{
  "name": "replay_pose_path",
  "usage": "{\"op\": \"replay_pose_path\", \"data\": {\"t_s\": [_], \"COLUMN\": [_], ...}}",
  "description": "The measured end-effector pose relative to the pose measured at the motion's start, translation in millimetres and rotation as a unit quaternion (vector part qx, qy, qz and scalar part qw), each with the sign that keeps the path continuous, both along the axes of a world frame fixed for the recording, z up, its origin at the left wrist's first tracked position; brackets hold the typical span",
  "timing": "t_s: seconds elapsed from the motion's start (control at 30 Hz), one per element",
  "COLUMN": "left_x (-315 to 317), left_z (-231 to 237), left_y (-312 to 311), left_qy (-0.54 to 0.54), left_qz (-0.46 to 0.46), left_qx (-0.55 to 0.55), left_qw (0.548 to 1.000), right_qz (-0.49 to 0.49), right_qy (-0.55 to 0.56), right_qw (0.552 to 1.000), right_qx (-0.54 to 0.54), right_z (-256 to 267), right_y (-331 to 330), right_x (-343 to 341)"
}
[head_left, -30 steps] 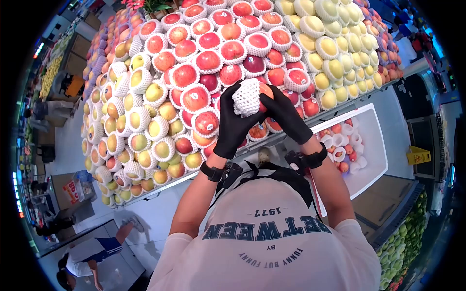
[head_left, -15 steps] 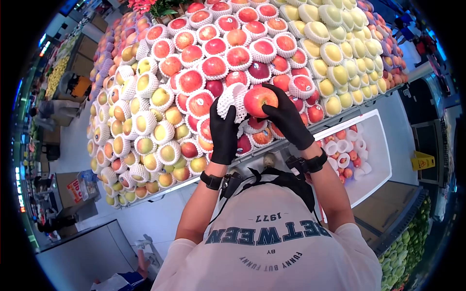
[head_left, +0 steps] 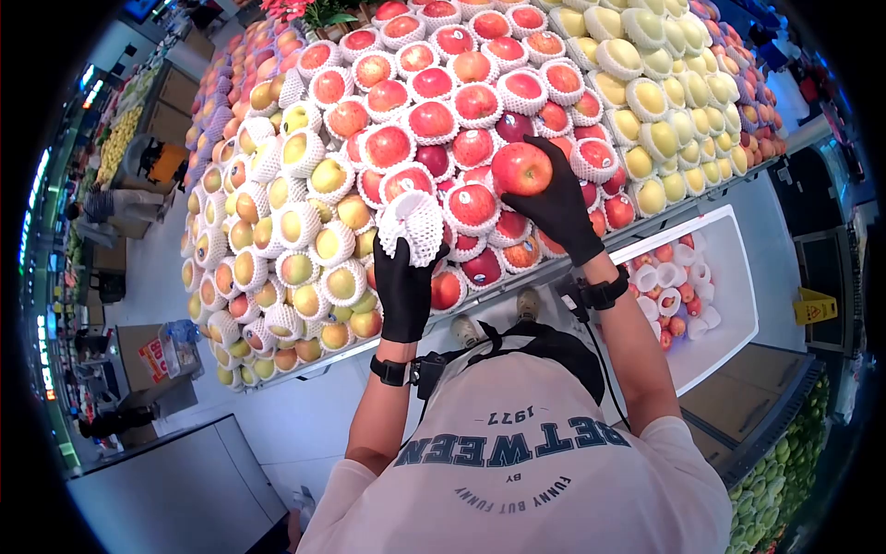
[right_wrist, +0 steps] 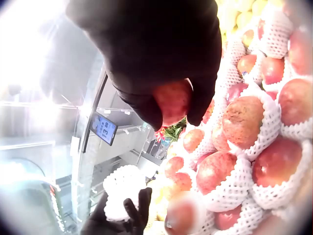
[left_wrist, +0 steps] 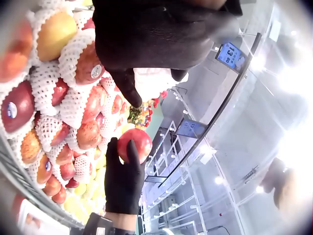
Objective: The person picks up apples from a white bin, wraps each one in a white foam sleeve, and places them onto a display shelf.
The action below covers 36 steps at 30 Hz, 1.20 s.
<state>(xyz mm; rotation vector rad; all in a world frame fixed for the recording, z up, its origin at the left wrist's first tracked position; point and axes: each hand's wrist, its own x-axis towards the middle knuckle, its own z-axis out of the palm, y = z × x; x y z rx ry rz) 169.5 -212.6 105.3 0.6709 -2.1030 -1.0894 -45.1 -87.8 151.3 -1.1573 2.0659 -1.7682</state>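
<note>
A bare red apple (head_left: 522, 169) is gripped in my black-gloved right hand (head_left: 563, 208), held over the display of red apples. My left hand (head_left: 403, 291), also gloved, pinches an empty-looking white foam net (head_left: 412, 226) to the left and a little lower. The two hands are apart. In the left wrist view the apple (left_wrist: 134, 146) sits between thumb and fingers of the right hand (left_wrist: 122, 181). The right wrist view shows the foam net (right_wrist: 125, 191) held by the left hand (right_wrist: 120, 215), and the apple (right_wrist: 173, 102) under the right hand.
Netted red apples (head_left: 431, 120) fill the middle of the sloped display, with yellow-green fruit (head_left: 300, 268) at left and pale yellow fruit (head_left: 660, 138) at right. A white bin (head_left: 736, 277) of apples and loose nets stands at the right, near a yellow floor sign (head_left: 816, 306).
The foam net has come off the apple. My left hand has moved left with the net, and my right hand has moved right and slightly up with the apple.
</note>
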Motion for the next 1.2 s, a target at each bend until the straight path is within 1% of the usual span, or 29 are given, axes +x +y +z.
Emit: {"op": "replay_pose_path", "data": {"t_s": [0.1,0.13,0.17,0.2,0.23,0.27,0.37,0.4,0.43,0.47,0.5,0.53,0.57,0.63,0.67,0.7,0.77,0.83,0.87,0.9,0.93,0.97,1.0,1.03,1.07,1.1,1.13,1.17,1.2], "left_x": [12,15,19,22,28,35,48,51,55,58,62,63,65,71,73,72,67,60,59,57,53,48,42,38,34,29,23,16,10], "left_z": [-6,-4,-1,1,1,-1,-7,-14,-14,-15,-15,-12,-14,-27,-27,-29,-24,-7,-8,-8,-6,-3,1,-7,-15,-22,-24,-22,-21], "left_y": [-6,-5,-4,-3,-4,-6,-13,-15,-16,-17,-17,-17,-21,-29,-31,-31,-29,-20,-19,-19,-17,-11,-2,0,3,5,8,13,19], "left_qy": [0.075,0.134,0.190,0.280,0.247,0.213,0.160,0.138,0.146,0.154,0.163,0.218,0.196,0.134,0.118,0.106,0.102,0.113,0.080,0.048,0.016,0.070,0.119,0.106,0.093,0.080,0.066,0.108,0.157], "left_qz": [-0.030,-0.043,-0.058,-0.068,-0.066,-0.064,-0.057,-0.054,-0.045,-0.035,-0.025,-0.028,-0.043,-0.082,-0.092,-0.097,-0.092,-0.090,-0.092,-0.094,-0.097,-0.106,-0.114,-0.131,-0.147,-0.164,-0.175,-0.186,-0.185], "left_qx": [0.167,0.260,0.350,0.464,0.422,0.378,0.311,0.272,0.285,0.298,0.311,0.407,0.393,0.308,0.275,0.248,0.208,0.181,0.124,0.066,0.006,0.131,0.255,0.254,0.253,0.252,0.247,0.355,0.465], "left_qw": [0.983,0.955,0.916,0.838,0.870,0.899,0.935,0.951,0.946,0.941,0.936,0.887,0.897,0.938,0.950,0.958,0.968,0.973,0.985,0.992,0.995,0.983,0.953,0.952,0.951,0.950,0.951,0.910,0.852], "right_qz": [-0.030,-0.001,0.044,0.089,0.131,0.175,0.209,0.191,0.145,0.088,0.025,-0.037,-0.025,-0.029,-0.015,-0.039,-0.052,-0.059,-0.064,-0.014,0.035,-0.023,-0.082,-0.078,-0.079,-0.012,0.032,0.025,0.012], "right_qy": [0.005,-0.025,-0.164,-0.298,-0.426,-0.492,-0.596,-0.676,-0.474,-0.234,0.026,0.072,0.009,0.039,0.061,0.050,-0.010,0.009,0.018,-0.140,-0.291,-0.173,-0.058,-0.048,-0.040,-0.235,-0.482,-0.634,-0.594], "right_qw": [0.999,1.000,0.985,0.946,0.884,0.836,0.750,0.686,0.862,0.968,0.997,0.996,0.999,0.999,0.997,0.996,0.995,0.982,0.973,0.985,0.955,0.981,0.973,0.981,0.987,0.972,0.854,0.709,0.759], "right_qx": [0.034,0.007,-0.044,-0.094,-0.142,-0.170,-0.196,-0.190,-0.109,-0.020,0.070,0.049,0.024,0.001,0.046,0.069,0.087,0.177,0.223,0.095,-0.040,0.081,0.207,0.169,0.131,0.007,-0.192,-0.308,-0.267], "right_z": [-4,-8,-12,-16,-19,-22,-33,-35,-29,-20,-14,-20,-18,-32,-12,-16,4,1,-1,-12,-18,-20,-21,-39,-73,-80,-86,-92,-89], "right_y": [-2,-3,-3,-2,-1,1,3,4,4,4,2,-1,-1,2,8,13,25,42,55,69,76,88,100,113,131,148,166,183,200], "right_x": [6,6,7,7,8,10,15,16,22,31,39,41,44,41,47,49,63,61,59,54,52,49,46,36,20,18,16,14,13]}}
